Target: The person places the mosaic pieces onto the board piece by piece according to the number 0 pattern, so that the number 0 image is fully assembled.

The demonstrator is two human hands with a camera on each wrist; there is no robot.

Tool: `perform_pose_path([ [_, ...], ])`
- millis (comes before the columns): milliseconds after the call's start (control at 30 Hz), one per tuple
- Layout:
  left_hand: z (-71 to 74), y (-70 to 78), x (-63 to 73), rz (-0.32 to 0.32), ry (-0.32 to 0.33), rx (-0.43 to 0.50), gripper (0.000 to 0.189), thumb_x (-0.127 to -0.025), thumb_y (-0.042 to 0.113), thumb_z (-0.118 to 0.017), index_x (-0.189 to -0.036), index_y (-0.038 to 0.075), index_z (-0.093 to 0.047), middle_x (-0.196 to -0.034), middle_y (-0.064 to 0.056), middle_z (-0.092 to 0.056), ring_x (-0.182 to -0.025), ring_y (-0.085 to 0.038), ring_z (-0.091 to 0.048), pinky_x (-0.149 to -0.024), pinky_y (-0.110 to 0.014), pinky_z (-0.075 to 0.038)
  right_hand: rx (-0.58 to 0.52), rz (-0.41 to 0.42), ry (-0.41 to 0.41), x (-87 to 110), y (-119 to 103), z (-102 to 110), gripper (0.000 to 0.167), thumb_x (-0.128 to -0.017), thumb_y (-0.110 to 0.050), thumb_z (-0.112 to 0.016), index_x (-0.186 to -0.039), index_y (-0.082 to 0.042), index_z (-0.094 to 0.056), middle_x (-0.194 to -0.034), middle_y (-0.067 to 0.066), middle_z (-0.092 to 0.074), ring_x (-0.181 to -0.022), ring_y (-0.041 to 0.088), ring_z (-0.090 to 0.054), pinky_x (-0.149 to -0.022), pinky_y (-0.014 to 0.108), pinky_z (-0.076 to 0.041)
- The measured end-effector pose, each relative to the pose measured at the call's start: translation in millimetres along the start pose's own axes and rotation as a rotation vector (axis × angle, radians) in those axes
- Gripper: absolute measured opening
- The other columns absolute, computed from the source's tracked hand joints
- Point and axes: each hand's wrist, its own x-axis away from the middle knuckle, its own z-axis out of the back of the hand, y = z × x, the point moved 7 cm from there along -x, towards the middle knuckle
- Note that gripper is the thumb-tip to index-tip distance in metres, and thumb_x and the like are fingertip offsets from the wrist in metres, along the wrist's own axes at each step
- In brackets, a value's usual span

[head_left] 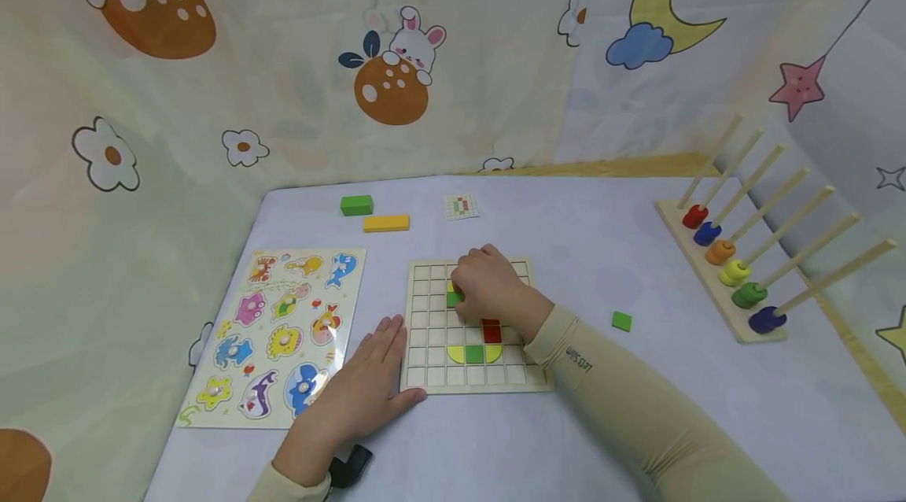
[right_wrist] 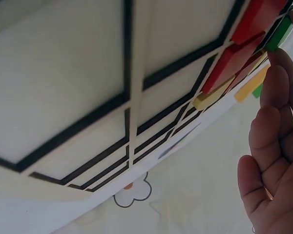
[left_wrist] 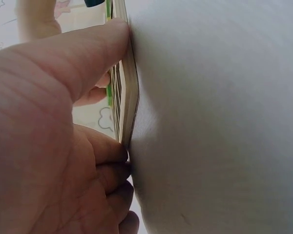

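Observation:
A wooden grid board (head_left: 427, 376) lies in the middle of the table. My right hand (head_left: 491, 286) is over its upper part and pinches a green square tile (right_wrist: 280, 35) between thumb and fingertip, right at the grid. Red tiles (head_left: 491, 330) sit in cells below that hand, and a yellow piece (right_wrist: 212, 95) shows near them. Along the lower row, a green tile (head_left: 474, 354) lies between two yellow rounded pieces. My left hand (head_left: 364, 380) rests at the board's lower left corner, fingers straight along the side, with the thumb (left_wrist: 105, 41) touching the front edge.
An animal puzzle board (head_left: 265, 360) lies at the left, partly under the left hand. Behind are a green block (head_left: 356, 205), a yellow block (head_left: 386, 223) and a small pattern card (head_left: 462, 206). A loose green tile (head_left: 621, 321) and a peg rack (head_left: 722, 274) with coloured beads are at right.

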Motion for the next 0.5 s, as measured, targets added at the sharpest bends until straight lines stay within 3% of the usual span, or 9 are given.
perform_pose_path([
  [500, 1.1, 1.1, 0.6, 0.002, 0.01, 0.008, 0.103, -0.093, 0.068, -0.065, -0.166, 0.008, -0.025, -0.177, -0.009, -0.015, -0.166, -0.028, -0.012, -0.133, -0.049, -0.024, -0.01, -0.007, 0.001, 2.6, 0.4, -1.0, 0.011, -0.086, -0.03, -0.083, -0.081, -0.022, -0.079, -0.085, -0.01, -0.07, -0.087, 0.016, -0.056, -0.1, 0.041, -0.045],
])
